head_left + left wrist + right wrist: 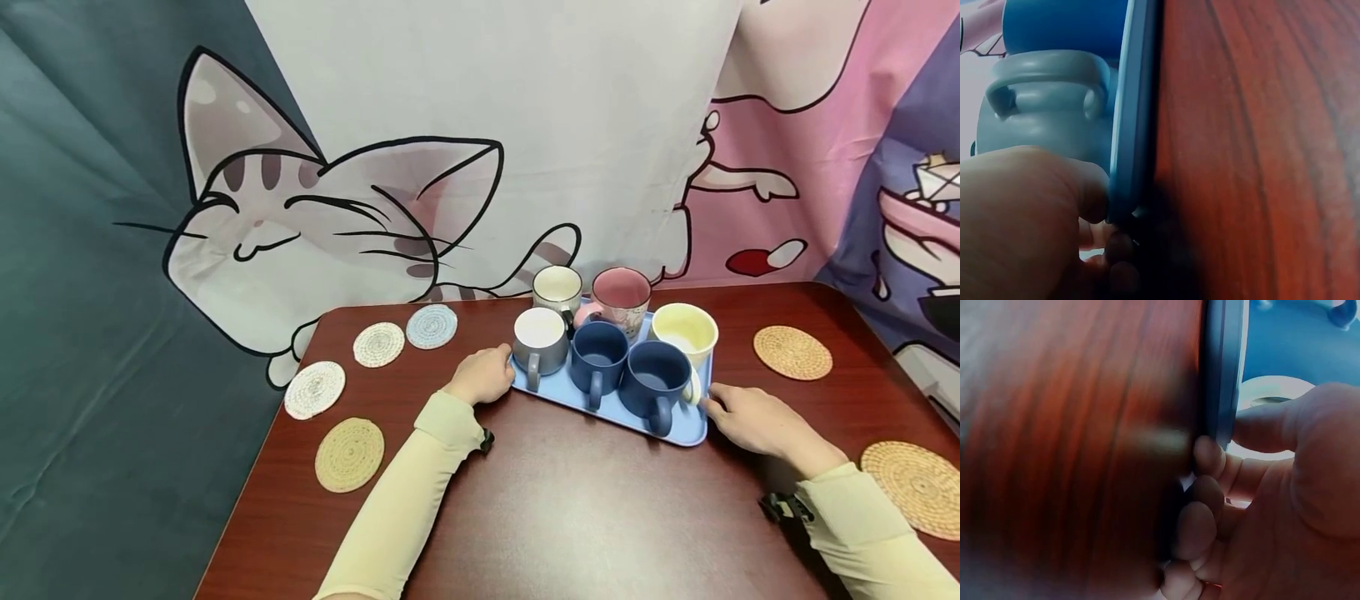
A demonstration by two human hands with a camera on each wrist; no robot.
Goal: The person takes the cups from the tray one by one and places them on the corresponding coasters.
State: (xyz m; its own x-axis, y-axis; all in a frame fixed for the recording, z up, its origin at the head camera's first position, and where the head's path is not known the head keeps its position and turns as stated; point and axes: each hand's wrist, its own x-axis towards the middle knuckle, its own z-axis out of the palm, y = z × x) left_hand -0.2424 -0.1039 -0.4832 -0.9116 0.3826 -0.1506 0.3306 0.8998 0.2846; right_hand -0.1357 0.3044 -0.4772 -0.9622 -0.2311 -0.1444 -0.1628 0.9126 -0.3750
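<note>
A blue tray (pixel 558 390) holds several mugs: a grey one (pixel 551 354), two dark blue ones (pixel 597 358), a white one (pixel 557 285), a pink one (pixel 621 298) and a pale yellow one (pixel 684 332). My left hand (pixel 482 375) grips the tray's left end, thumb on the rim beside the grey mug (pixel 1047 125) and fingers curled beneath. At the right end my right hand (pixel 761 423) pinches the tray edge (pixel 1222 369), its thumb near the yellow mug's handle and its fingertips curled under the rim.
On the left of the brown table (pixel 570 517) lie several round woven coasters, white (pixel 315 390), light blue (pixel 431 326) and tan (pixel 349 455). Two straw mats (pixel 792 352) lie on the right. A printed cloth (pixel 525 167) hangs behind the table.
</note>
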